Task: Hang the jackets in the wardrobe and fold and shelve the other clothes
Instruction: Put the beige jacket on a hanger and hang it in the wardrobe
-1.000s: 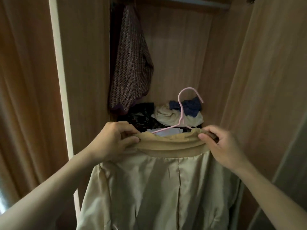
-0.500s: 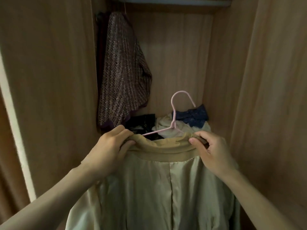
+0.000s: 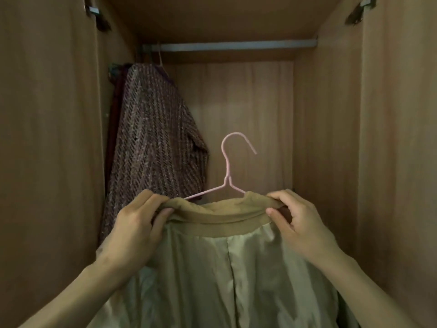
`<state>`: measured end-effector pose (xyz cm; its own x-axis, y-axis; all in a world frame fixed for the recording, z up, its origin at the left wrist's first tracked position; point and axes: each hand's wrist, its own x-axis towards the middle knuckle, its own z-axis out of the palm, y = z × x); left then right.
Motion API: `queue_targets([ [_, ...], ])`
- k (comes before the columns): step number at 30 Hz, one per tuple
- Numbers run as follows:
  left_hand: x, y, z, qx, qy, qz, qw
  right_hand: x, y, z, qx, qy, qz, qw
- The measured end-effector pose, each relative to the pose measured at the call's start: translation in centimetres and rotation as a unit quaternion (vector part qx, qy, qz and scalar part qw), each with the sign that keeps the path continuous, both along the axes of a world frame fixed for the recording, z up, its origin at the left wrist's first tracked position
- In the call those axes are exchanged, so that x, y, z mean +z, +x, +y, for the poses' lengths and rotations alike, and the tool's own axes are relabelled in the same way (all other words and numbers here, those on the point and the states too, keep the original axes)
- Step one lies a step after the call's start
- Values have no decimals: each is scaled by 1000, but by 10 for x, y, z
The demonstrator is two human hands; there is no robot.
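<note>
Tan jacket (image 3: 227,268) on pink hanger (image 3: 227,171), collar pinched at both ends: left hand (image 3: 134,230) fingers curled, right hand (image 3: 300,223) too.

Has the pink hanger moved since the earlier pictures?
Yes. The pink hanger has gone up: its hook now stands level with the hanging tweed jacket, below the rail.

Wardrobe rail (image 3: 231,46), tweed jacket (image 3: 153,143) hanging at left end
</note>
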<state>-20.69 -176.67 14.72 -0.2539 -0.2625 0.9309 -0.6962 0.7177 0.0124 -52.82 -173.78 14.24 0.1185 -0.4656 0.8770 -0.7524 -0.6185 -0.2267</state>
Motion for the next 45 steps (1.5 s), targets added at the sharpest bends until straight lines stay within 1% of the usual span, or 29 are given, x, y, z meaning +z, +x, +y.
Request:
queue_targets([
  [3,12,-6,-41,10,-11,-2,1000,11,2,-42,-41,-58,-7,997],
  [6,32,-11,-76,22,-26,2,999,26,0,-81,-73,-93,-21,993],
  [11,84,-7,-127,41,-111,-7,993,71,5,-142,-117,-165,-9,979],
  [14,109,-3,-153,64,-148,-13,987,90,10,-176,-117,-205,-20,972],
  [18,133,-1,-177,108,-203,-36,972,111,16,-216,-89,-245,-39,965],
  [21,152,1,-192,149,-223,-41,962,133,21,-249,-70,-271,-46,959],
  [24,165,2,-208,193,-237,-39,951,153,28,-281,-33,-282,-81,956],
  [27,177,-1,-221,233,-256,-50,937,165,34,-312,13,-310,-119,943],
  [32,204,-19,-233,314,-293,-81,899,191,30,-367,126,-313,-170,926],
  [37,236,-37,-239,386,-314,-92,863,232,36,-411,157,-339,-185,909],
  [42,271,-32,-246,444,-328,-114,826,275,65,-448,195,-310,-200,909],
  [45,293,-22,-255,462,-341,-132,808,300,88,-468,208,-296,-209,909],
])
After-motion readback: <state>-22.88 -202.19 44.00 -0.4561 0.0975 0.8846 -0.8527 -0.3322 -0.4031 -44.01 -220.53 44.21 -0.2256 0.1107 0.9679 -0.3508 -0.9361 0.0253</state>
